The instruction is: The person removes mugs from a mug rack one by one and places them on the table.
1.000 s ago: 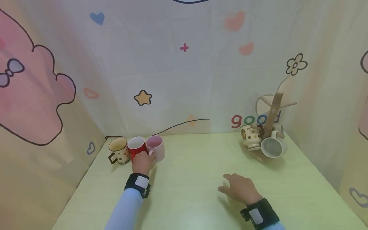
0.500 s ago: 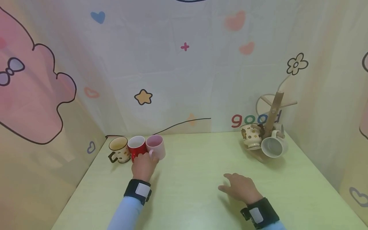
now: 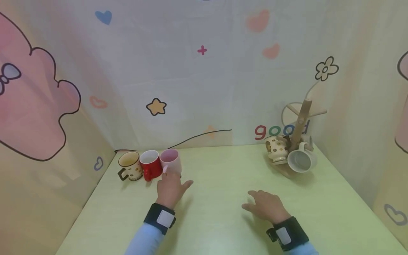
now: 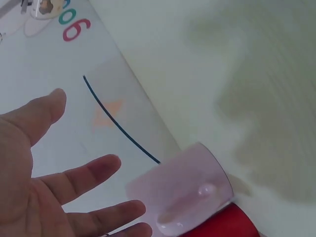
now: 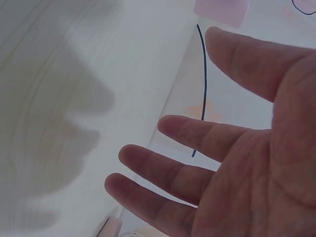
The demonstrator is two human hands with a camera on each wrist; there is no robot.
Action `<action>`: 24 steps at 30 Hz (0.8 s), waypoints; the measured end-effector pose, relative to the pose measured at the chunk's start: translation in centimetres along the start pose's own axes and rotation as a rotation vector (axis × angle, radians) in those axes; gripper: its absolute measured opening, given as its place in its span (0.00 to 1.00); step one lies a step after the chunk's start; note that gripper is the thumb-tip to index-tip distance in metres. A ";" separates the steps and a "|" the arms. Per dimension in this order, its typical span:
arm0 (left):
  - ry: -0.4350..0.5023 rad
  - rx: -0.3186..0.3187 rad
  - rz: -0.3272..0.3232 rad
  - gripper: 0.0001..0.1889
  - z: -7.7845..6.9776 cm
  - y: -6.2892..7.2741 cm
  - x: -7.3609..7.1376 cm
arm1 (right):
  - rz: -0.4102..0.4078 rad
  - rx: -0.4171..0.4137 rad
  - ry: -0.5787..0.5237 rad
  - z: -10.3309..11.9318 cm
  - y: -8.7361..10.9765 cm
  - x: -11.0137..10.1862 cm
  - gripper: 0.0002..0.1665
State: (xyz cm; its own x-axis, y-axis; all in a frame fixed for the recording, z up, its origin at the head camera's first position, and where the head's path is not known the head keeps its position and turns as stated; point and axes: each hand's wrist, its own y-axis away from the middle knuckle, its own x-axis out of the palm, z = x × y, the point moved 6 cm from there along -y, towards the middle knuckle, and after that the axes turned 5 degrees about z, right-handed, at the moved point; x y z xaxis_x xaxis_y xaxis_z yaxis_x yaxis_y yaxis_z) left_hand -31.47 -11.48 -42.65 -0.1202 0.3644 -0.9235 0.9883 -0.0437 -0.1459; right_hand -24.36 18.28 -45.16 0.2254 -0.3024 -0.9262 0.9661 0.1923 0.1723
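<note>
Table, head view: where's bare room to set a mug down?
Table is bare between pink mug and rack, and nearer, between left hand and right hand. Crowded: back left, cream mug, red mug, pink mug; back right, rack with hung mugs.

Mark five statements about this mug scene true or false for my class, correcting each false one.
1. The red mug stands between the pink mug and the upright spotted mug. True.
2. The person's left grip is nearer the pink mug than the upright spotted mug. True.
3. The person's right grip holds a mug. False: the right grip holds nothing.
4. The red mug hangs on the wooden mug stand. False: the red mug stands on the table.
5. The white mug on the right has its mouth turned straight down. False: the white mug's mouth faces outward, showing its inside in the head view.
</note>
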 end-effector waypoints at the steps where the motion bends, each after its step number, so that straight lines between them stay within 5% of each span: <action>1: -0.013 0.014 0.021 0.27 -0.3 0.2 0.2 | 0.001 0.002 0.003 0.0 0.0 0.0 0.34; 8: -0.141 0.128 0.187 0.32 -2.2 1.2 2.1 | -0.002 -0.002 0.027 -0.1 -0.2 -0.1 0.35; 24: -0.106 0.223 0.460 0.38 -4.0 2.9 3.4 | 0.013 0.009 0.041 -1.2 -0.5 0.0 0.36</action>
State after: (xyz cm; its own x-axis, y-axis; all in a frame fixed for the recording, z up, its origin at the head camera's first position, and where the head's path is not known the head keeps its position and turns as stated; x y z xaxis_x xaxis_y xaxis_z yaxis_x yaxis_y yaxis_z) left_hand -28.61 -6.70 -44.77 0.3014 0.1648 -0.9392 0.8987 -0.3782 0.2220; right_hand -25.04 19.32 -45.62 0.2325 -0.2617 -0.9367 0.9643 0.1873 0.1870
